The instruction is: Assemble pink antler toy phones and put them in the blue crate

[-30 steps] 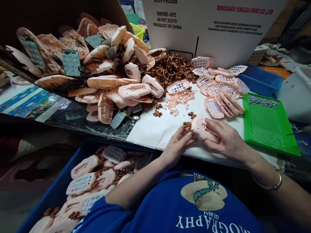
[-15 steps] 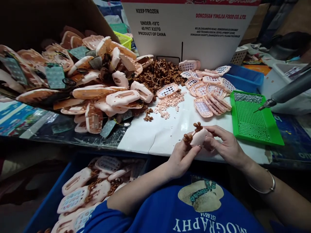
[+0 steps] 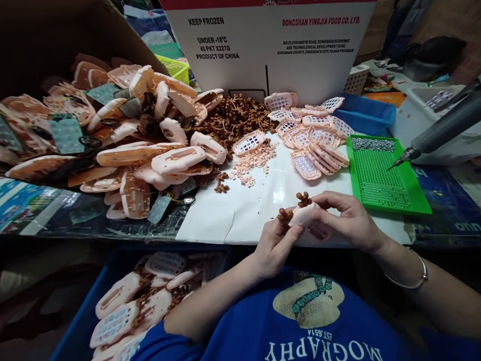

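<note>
A pink plastic toy shell with two brown antlers (image 3: 302, 213) is held between both hands just above the near edge of the white sheet (image 3: 240, 210) that covers the table. The left hand (image 3: 276, 245) closes on its left end, thumb and fingers pinching beside one antler, while the right hand (image 3: 345, 220) grips its right side with the fingers curled over the top; a silver bangle (image 3: 408, 281) sits on that wrist. Beyond the shell lies a small scatter of pink buttons (image 3: 251, 160), and behind them a heap of loose brown antlers (image 3: 236, 115). To the right of the buttons is a stack of pink keypad fronts (image 3: 315, 140), overlapping one another. Further right sits a green perforated tray (image 3: 383, 175) with a strip of small screws along its far edge, and the tip of a grey electric screwdriver (image 3: 439, 133) hangs over it. On the left a large pile of pink shells and green circuit boards (image 3: 124, 135) spills from a brown carton. A white cardboard box (image 3: 270, 45) with printed text stands at the back. Below the table edge, a blue bin (image 3: 78, 321) holds assembled pink toys.
</note>
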`<action>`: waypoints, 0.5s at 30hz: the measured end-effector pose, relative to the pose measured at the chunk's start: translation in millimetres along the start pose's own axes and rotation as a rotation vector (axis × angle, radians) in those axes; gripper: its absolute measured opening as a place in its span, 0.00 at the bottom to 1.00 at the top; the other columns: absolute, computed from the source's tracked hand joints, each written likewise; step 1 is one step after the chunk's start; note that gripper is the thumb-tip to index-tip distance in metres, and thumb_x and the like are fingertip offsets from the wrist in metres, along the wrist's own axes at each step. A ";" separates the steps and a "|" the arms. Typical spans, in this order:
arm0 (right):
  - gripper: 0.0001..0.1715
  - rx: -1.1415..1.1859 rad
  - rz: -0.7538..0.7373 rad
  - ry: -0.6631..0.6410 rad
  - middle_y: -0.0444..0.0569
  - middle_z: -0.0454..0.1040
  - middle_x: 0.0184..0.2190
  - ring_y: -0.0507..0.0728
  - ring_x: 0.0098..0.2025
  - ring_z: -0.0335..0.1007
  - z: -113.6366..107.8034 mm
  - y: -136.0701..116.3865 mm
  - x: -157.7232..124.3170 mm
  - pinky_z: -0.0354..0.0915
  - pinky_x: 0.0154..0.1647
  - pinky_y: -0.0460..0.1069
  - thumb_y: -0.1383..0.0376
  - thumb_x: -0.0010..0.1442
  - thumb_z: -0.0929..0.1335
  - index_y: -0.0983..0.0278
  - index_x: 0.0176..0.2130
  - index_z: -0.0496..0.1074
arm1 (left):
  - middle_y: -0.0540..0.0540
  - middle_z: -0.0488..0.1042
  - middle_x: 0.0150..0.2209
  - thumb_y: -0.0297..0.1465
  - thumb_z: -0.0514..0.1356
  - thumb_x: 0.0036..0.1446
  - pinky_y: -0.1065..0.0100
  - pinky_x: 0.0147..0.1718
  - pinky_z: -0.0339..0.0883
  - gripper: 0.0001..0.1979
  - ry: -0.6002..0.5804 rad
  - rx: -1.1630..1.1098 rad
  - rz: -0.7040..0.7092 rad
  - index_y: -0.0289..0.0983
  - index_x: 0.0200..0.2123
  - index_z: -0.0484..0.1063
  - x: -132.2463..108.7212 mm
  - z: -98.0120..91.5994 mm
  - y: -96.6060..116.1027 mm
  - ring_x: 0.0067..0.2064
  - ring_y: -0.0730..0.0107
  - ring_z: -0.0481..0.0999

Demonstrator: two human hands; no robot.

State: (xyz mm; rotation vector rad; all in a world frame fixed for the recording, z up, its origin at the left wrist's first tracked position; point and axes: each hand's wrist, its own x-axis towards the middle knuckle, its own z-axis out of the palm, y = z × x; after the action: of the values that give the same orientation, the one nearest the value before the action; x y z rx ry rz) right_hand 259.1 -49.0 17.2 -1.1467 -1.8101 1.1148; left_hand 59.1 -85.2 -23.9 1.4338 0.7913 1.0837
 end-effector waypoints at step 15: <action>0.11 0.012 -0.160 0.157 0.44 0.79 0.34 0.52 0.35 0.75 1.7 3.9 -6.9 0.71 0.39 0.46 0.61 0.58 0.74 0.60 0.43 0.79 | 0.45 0.77 0.32 0.33 0.54 0.67 0.70 0.32 0.71 0.11 0.144 0.432 0.339 0.33 0.47 0.69 10.0 -0.4 8.6 0.31 0.69 0.77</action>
State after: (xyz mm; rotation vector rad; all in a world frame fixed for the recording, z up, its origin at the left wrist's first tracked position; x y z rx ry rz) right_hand 261.3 -55.0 12.2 -1.0328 -1.7381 0.9163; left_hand 61.4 -77.2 -13.6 1.9207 0.9465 1.3388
